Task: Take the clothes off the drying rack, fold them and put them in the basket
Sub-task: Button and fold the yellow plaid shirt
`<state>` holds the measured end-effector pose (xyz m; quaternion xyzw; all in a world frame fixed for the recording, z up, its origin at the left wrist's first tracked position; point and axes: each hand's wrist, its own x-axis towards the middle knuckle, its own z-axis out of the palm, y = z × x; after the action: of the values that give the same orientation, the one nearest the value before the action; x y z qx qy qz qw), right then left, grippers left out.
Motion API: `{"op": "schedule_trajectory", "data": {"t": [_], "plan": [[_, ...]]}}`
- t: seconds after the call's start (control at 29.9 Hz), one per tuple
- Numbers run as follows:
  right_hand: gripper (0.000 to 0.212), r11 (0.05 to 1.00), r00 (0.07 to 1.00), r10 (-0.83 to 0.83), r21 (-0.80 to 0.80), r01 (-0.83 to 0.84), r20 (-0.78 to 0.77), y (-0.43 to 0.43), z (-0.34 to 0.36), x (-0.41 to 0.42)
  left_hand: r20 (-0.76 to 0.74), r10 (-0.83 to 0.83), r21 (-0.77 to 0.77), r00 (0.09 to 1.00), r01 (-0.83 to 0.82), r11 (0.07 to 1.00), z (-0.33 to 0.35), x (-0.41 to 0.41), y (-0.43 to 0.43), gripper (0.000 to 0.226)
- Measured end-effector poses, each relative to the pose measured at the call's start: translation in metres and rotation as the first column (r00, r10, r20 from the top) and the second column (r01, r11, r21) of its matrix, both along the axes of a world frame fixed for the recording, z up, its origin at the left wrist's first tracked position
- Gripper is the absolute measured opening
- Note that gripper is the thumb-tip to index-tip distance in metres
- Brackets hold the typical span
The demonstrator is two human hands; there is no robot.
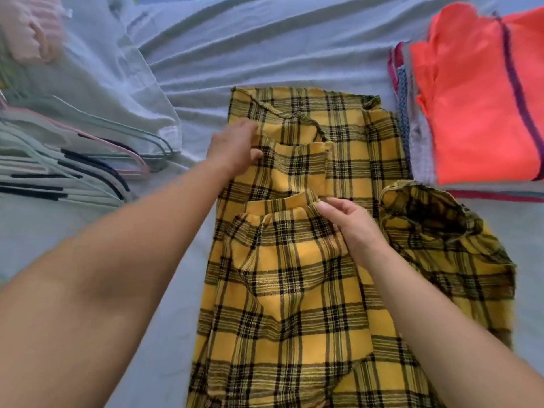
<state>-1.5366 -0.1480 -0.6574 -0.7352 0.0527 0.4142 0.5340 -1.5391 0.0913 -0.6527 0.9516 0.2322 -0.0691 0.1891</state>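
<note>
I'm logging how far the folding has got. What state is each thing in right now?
plaid garment: laid out, partly folded, one part bunched at right.
left hand: rests open on the garment's upper left.
right hand: fingers pinch a folded edge near the middle.
orange garment: folded, on top of the pile.
hangers: bare, heaped at left.
white cloth: crumpled, unfolded.

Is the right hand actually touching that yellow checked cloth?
Touching. The head view shows the right hand pinching a folded edge of the yellow checked cloth between thumb and fingers.
</note>
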Motion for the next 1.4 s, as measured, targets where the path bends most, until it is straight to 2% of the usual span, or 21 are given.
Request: {"op": "schedule_trajectory", "data": {"t": [0.1,0.23,0.3,0.4,0.47,0.53,0.6,0.67,0.7,0.77,0.8,0.87,0.9,0.94,1.0,1.07,1.14,1.24,1.27,1.34,1.4], "plan": [[0.052,0.994,0.998,-0.061,0.093,0.063,-0.025,0.024,-0.009,0.027,-0.086,0.134,-0.045,0.987,-0.138,0.989,-0.02,0.02,0.019,0.052],[0.018,0.989,0.996,-0.058,0.142,0.048,0.065,0.052,-0.015,0.045,0.004,0.223,0.009,0.975,-0.223,0.975,-0.03,0.018,0.039,0.019],[0.025,0.981,0.988,-0.105,0.172,0.084,0.116,0.061,-0.02,0.049,0.048,0.2,0.06,0.979,-0.203,0.977,-0.022,0.01,0.056,0.016],[0.039,0.996,0.983,-0.08,0.048,0.073,0.164,0.067,-0.031,0.049,0.036,0.166,0.218,0.986,-0.17,0.961,-0.012,-0.002,0.078,0.019],[0.042,0.999,0.987,-0.051,0.021,0.048,0.154,0.07,-0.03,0.048,0.037,0.183,0.245,0.982,-0.186,0.952,-0.005,-0.008,0.075,0.024],[0.047,0.998,0.993,-0.035,0.053,0.03,0.111,0.068,-0.018,0.038,0.153,0.094,0.217,0.984,-0.127,0.968,0.001,-0.01,0.05,0.036],[0.049,0.996,0.996,-0.045,0.078,0.039,0.078,0.047,-0.007,0.017,0.172,-0.134,0.2,0.976,0.099,0.975,0.004,-0.012,0.01,0.041],[0.046,0.996,0.987,-0.093,0.025,0.09,0.13,-0.015,-0.002,-0.016,0.067,-0.309,0.095,0.949,0.302,0.949,0.008,-0.01,-0.049,0.037],[0.042,0.994,0.984,-0.11,-0.01,0.113,0.142,-0.047,0.005,-0.033,0.032,-0.317,0.012,0.948,0.316,0.949,0.011,-0.004,-0.077,0.036],[0.034,0.988,0.977,-0.117,-0.075,0.133,0.181,-0.098,0.013,-0.058,0.088,-0.257,-0.112,0.962,0.266,0.957,0.014,0.024,-0.11,0.038],[0.033,0.975,0.96,-0.113,-0.159,0.157,0.256,-0.122,0.012,-0.058,0.079,-0.256,-0.143,0.963,0.266,0.953,0.017,0.043,-0.123,0.045],[0.054,0.876,0.889,-0.099,-0.385,0.291,0.448,-0.199,0.014,-0.031,-0.016,-0.349,-0.188,0.937,0.34,0.922,0.023,0.104,-0.179,0.063],[0.067,0.843,0.891,-0.064,-0.454,0.289,0.449,-0.213,0.01,-0.022,-0.065,-0.366,-0.151,0.928,0.354,0.923,0.022,0.119,-0.181,0.063],[0.07,0.85,0.926,-0.109,-0.448,0.275,0.362,-0.223,0.01,-0.013,-0.104,-0.368,-0.094,0.924,0.359,0.928,0.019,0.13,-0.181,0.057],[0.044,0.938,0.963,-0.205,-0.247,0.244,0.174,-0.232,0.017,-0.005,-0.143,-0.357,0.005,0.923,0.361,0.933,0.02,0.138,-0.179,0.044],[0.019,0.985,0.982,-0.166,-0.033,0.17,0.094,-0.227,0.04,-0.012,-0.077,-0.35,0.026,0.933,0.353,0.935,0.03,0.13,-0.168,0.042],[0.022,0.985,0.998,-0.002,0.17,-0.008,0.059,-0.215,0.071,-0.026,-0.004,-0.311,-0.054,0.95,0.311,0.949,0.043,0.119,-0.147,0.04],[0.02,0.874,0.951,0.31,0.386,-0.294,0.021,-0.172,0.105,-0.064,0.046,-0.201,-0.215,0.979,0.206,0.955,0.064,0.092,-0.098,0.034],[0.021,0.838,0.933,0.36,0.433,-0.333,0.022,-0.15,0.11,-0.082,0.045,-0.164,-0.264,0.985,0.17,0.949,0.07,0.081,-0.082,0.033],[0.03,0.789,0.901,0.429,0.461,-0.405,0.058,-0.098,0.106,-0.123,0.031,-0.072,-0.33,0.997,0.079,0.941,0.078,0.058,-0.053,0.034],[0.043,0.8,0.886,0.462,0.412,-0.437,0.043,-0.051,0.096,-0.163,0.048,0.066,-0.349,0.997,-0.045,0.936,0.081,0.029,-0.029,0.039]]}}
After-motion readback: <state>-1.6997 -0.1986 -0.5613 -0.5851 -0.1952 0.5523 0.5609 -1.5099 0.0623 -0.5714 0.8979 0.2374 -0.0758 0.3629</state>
